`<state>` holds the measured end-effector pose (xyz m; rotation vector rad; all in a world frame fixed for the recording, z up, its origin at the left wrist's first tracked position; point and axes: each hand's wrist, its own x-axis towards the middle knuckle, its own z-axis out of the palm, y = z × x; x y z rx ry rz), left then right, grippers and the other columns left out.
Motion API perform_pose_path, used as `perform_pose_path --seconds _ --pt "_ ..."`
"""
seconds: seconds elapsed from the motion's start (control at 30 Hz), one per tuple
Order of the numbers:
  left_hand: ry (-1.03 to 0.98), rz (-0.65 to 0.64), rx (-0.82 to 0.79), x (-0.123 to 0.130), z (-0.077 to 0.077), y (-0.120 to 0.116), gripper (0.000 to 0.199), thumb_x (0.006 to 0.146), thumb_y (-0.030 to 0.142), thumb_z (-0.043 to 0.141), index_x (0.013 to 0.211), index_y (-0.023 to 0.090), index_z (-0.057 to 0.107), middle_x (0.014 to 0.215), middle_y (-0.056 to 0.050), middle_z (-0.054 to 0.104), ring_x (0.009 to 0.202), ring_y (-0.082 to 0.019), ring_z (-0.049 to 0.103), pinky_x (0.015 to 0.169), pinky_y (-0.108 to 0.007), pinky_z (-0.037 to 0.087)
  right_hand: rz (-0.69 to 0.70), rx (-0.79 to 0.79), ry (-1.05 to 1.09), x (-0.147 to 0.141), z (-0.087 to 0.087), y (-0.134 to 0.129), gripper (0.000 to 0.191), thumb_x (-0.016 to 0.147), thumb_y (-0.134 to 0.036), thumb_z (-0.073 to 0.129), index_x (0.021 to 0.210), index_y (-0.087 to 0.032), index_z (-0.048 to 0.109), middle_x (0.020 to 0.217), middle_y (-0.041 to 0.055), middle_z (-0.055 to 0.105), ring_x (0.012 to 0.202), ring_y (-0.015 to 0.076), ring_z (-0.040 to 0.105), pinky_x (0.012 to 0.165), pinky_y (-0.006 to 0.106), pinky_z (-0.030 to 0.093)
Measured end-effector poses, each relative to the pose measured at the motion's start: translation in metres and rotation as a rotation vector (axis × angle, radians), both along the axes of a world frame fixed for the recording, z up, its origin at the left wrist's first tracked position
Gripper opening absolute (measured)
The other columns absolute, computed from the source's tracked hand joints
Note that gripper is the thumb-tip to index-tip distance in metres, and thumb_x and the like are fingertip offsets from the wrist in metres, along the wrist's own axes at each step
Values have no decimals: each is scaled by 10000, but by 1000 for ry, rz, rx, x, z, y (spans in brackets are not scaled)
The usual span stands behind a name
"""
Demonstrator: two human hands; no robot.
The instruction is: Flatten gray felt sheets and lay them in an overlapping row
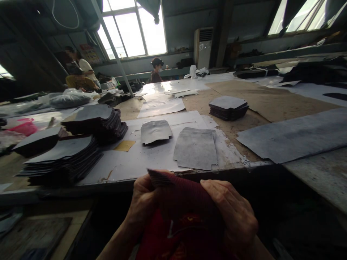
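Dark stack (187,193), fingers (218,191) at both ends

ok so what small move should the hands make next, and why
Probably even up the dark red bundle: its layers look stepped at the corner by the left hand, and the right hand is on the opposite side, so it seems well placed to press the edges together.

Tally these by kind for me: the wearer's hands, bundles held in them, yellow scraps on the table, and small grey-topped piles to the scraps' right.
Left hand and right hand: 2
Held bundle: 1
Yellow scrap: 1
Grey-topped piles: 3
Total: 7
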<state>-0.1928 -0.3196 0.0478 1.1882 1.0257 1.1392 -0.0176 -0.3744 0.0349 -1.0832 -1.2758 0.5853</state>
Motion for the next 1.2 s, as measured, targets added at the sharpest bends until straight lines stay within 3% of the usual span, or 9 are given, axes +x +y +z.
perform_pose_path --seconds 0.1,0.23,0.33,0.57,0.67,0.83,0.93,1.07,1.2 --pt "-174 -106 -231 5 -5 0 246 522 221 754 751 139 717 686 -55 696 616 -201 632 601 -287 509 -82 55 -104 8 -2 4 202 675 -223 670 867 -226 731 850 46 714 836 248 661 808 347 524" --pt "-73 -25 -239 1 -11 1 183 545 237 772 690 143 711 669 -38 693 593 -168 607 564 -252 486 127 -497 354 13 8 16 274 631 -338 733 858 -189 694 745 48 706 649 252 663 608 358 555" --pt "-15 -7 -214 -5 -13 1 196 565 261 763 706 135 714 667 -38 686 587 -168 594 554 -259 480 293 -647 589 10 4 17 392 601 -389 749 890 -136 671 777 84 704 676 262 663 593 354 548" --pt "-192 -75 -182 4 -11 -3 200 534 247 719 695 131 698 697 -51 677 622 -189 607 555 -255 478 -60 103 -184 5 -22 1 252 687 -195 627 918 -243 715 937 46 704 909 267 647 831 382 518" --pt "-223 -24 -287 9 -16 -5 202 543 251 745 707 141 705 659 -39 673 587 -171 600 580 -267 489 -56 -140 4 9 -11 7 210 666 -200 658 866 -235 713 841 45 714 789 253 668 744 367 543" --pt "84 115 -19 3 -15 -11 61 568 210 747 603 174 713 617 -4 674 591 -179 599 549 -244 478 510 -754 677 16 2 17 373 599 -368 738 875 -121 691 839 106 706 742 274 667 694 384 544" --pt "67 155 88 1 -9 -13 185 556 185 748 739 205 747 739 -8 713 693 -214 635 630 -264 507 262 -481 413 10 -8 13 227 671 -304 687 812 -127 707 773 78 706 704 243 662 661 338 543" --pt "-240 4 -301 6 -9 -9 217 533 243 781 728 165 730 699 -47 708 610 -202 640 565 -270 514 -144 174 -132 0 -17 10 176 701 -165 607 841 -165 714 794 61 705 748 226 651 719 349 529" --pt "-217 31 -385 4 -14 -5 218 495 216 814 670 133 714 657 -54 700 565 -172 625 544 -249 509 83 -334 257 7 -7 18 185 682 -265 675 832 -158 693 714 51 690 633 211 641 593 314 530"
